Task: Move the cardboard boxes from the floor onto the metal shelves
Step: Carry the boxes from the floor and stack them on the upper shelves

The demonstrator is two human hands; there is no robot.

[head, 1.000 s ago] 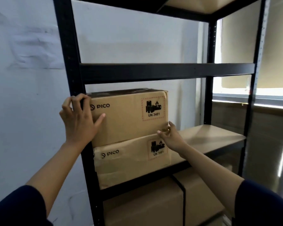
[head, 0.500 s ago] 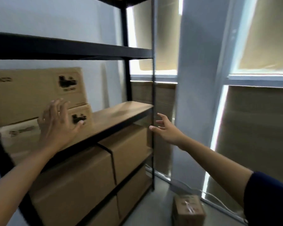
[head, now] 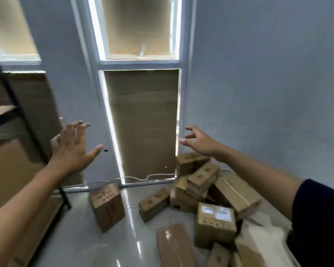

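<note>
Both hands hanging empty mid-frame, fingers spread: left hand (head: 73,149), right hand (head: 200,143). Cardboard boxes (head: 197,191) lying heaped on the floor, lower right. Upright box (head: 106,207) standing alone, lower centre; probably light and stiff, best gripped by opposite sides.

Both hands raised, empty, fingers spread: left hand (head: 71,149), right hand (head: 199,141). Below on the glossy floor (head: 108,245), an upright box (head: 107,207) stands alone; a small box (head: 154,204) lies beside a jumbled pile of cardboard boxes (head: 206,191) in the wall corner. Metal shelf (head: 17,105) at left edge, blurred.
</note>
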